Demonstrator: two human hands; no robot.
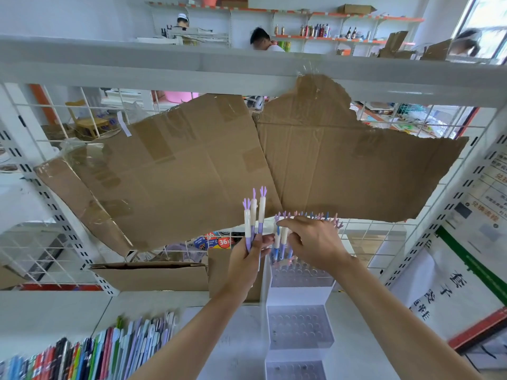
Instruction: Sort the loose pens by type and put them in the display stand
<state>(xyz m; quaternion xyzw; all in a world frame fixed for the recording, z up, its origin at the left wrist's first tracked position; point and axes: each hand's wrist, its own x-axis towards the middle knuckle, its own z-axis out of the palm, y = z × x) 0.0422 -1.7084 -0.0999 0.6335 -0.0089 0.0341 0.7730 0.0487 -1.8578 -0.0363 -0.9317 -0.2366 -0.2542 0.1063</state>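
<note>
Place: this was a shop, stationery by the look of it.
Shelving: white slotted uprights (49, 204) and wire grid panels (389, 119) framed the bay.
Stock: a row of coloured pens (90, 355) lay packed below, beside a tiered display stand (300, 326).
Background: wall shelves (329, 37) carried bottles.
Packing: torn cardboard (343, 160) hung on the grid.

Three purple pens (254, 215) with cream caps and little hand-shaped tops are standing upright in a bunch just left of the display stand (299, 303). The stand, white and stepped with clear hole-grid tiers, is sitting on the shelf; its top tier is holding a row of similar pens (307, 216) (purple, blue and pink tops), upright, while the lower tiers are showing open holes.
</note>
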